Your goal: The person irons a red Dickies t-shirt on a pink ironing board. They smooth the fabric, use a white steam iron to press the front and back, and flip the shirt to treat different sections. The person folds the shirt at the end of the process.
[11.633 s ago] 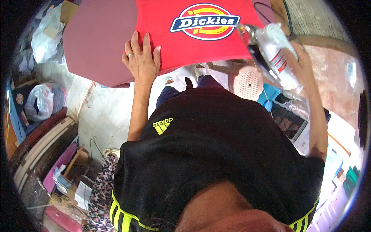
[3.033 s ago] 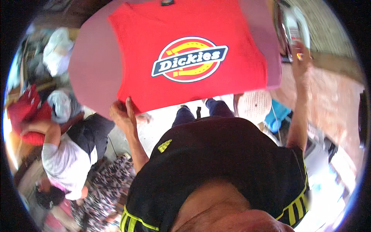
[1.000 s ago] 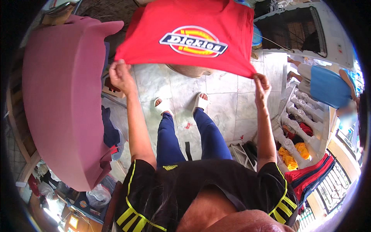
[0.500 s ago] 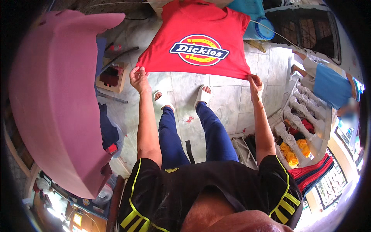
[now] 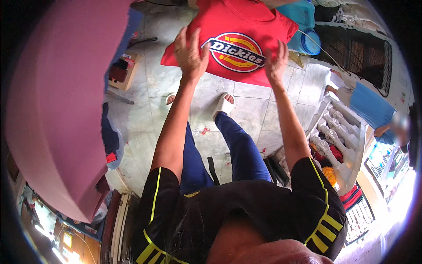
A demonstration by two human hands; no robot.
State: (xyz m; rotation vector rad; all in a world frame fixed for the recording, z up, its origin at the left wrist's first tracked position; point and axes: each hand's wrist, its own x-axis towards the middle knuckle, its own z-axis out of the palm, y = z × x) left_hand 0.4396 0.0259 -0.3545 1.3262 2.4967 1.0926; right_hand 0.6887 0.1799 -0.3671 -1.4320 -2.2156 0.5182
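Note:
A red T-shirt [image 5: 206,22] with a round, multicoloured printed emblem is spread out in front of me, its neckline at the far end. Over its left side is my left hand [image 5: 190,56], fingers spread. My right hand [image 5: 276,62] is over the right side near the emblem's edge, with its fingers also apart. Whether the palms press on the cloth or hover above it, I cannot tell. What the shirt rests on is hidden beneath it.
A large pink draped form [image 5: 66,110] fills the left. At the far right of the shirt stands a blue plastic container [image 5: 307,42]. White balusters [image 5: 332,132] and a person in blue [image 5: 371,103] are on the right. A cardboard box [image 5: 127,75] sits on the tiled floor.
Both hands have let go of the shirt's near corners and moved forward over its sides. The near hem, stretched between my hands before, now hangs loose. The view has shifted slightly.

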